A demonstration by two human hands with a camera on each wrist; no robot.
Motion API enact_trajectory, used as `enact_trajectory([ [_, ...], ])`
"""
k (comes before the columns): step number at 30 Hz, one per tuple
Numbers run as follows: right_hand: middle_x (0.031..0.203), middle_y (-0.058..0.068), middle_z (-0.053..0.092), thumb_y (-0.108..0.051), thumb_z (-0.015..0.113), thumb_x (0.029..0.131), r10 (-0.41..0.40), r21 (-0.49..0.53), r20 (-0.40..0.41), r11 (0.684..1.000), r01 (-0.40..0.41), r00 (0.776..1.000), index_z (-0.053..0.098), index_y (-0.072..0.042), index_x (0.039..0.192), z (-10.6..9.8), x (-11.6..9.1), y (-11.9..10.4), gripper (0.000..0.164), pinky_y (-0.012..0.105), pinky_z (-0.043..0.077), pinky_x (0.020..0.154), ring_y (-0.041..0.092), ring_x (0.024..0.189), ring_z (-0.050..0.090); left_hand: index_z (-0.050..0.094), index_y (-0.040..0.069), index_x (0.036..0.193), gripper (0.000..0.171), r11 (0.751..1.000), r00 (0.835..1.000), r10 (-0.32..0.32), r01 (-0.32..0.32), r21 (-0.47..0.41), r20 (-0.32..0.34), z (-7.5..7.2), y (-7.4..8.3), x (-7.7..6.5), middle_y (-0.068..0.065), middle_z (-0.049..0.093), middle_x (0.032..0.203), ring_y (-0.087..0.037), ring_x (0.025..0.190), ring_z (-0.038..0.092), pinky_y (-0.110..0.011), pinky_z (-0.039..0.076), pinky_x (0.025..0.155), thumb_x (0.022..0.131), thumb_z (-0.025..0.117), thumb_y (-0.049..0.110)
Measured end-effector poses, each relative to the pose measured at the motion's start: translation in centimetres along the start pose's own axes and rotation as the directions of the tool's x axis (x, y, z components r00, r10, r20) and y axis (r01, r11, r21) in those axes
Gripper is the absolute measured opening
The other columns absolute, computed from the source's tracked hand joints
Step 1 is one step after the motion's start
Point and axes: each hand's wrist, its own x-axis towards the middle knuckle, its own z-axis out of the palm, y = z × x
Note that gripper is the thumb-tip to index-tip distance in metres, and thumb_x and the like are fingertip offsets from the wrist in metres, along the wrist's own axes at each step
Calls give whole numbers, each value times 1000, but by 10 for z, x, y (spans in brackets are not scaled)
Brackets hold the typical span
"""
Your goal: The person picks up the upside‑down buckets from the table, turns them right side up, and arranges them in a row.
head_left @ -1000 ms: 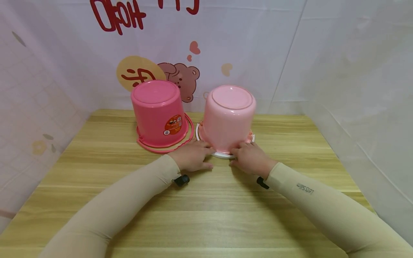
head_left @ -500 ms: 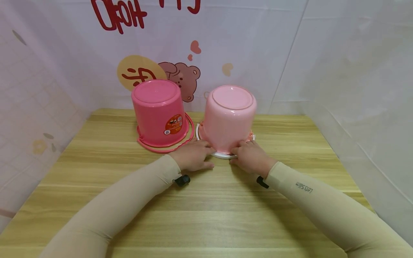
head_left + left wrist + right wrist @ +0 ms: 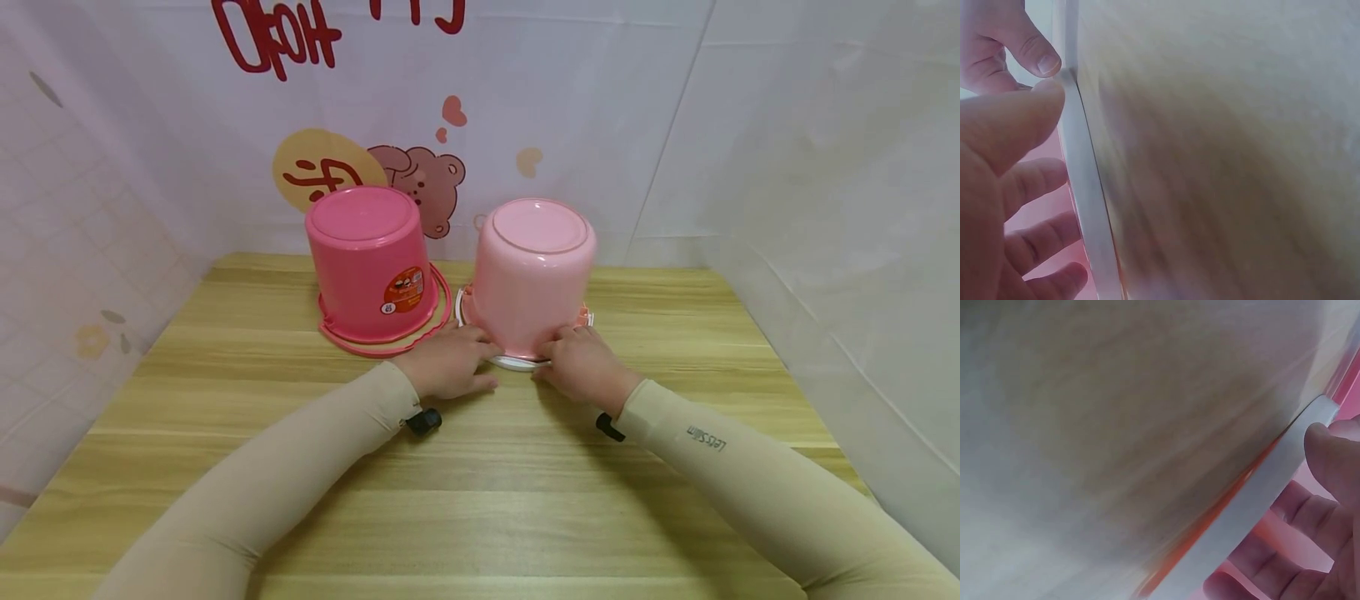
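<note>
A pale pink bucket point(image 3: 534, 275) stands upside down on the table, its white handle point(image 3: 516, 363) lying low around the rim. My left hand point(image 3: 450, 362) is at the rim's front left, fingertips against the bucket side and thumb stretched out in front of the handle. At the front right, my right hand point(image 3: 585, 364) has its fingers bent behind the handle and its thumb point(image 3: 1321, 434) at the handle's outer face. The left wrist view shows the left fingers point(image 3: 1054, 234) along the inner side of the handle. Both palms are partly hidden.
A darker pink bucket point(image 3: 367, 262), also upside down, stands left of the pale one, its pink handle point(image 3: 367, 350) lying on the wooden table point(image 3: 480, 500). White printed cloth point(image 3: 600, 108) hangs behind and at both sides.
The right thumb has moved slightly closer to the white handle. Both buckets and the left hand stay where they were.
</note>
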Motion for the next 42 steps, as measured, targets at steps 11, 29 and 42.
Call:
enact_trajectory([
  [11,87,7,63,-37,79,93,15,5,-71,1000,-15,997,70,-15,81,-2,0,0,27,54,51,84,36,93,63,59,20,151,58,1000,999,4,-5,-19,-41,0,0,-1,-6,58,152,-24,148,46,-59,23,130,102,66,50],
  [29,80,4,57,-34,80,94,31,-5,-132,999,-32,991,67,-12,80,-1,2,0,29,50,53,77,31,82,61,65,18,145,51,999,993,-8,4,-36,-114,-3,3,-1,-8,64,140,-23,135,56,-51,34,124,101,69,43],
  [42,85,10,66,-24,81,93,23,33,-224,999,-15,974,72,-8,83,-5,4,1,21,48,57,73,32,80,65,70,18,135,38,999,981,-38,30,-44,-188,-4,4,1,-3,68,127,-20,124,59,-48,37,121,103,67,37],
])
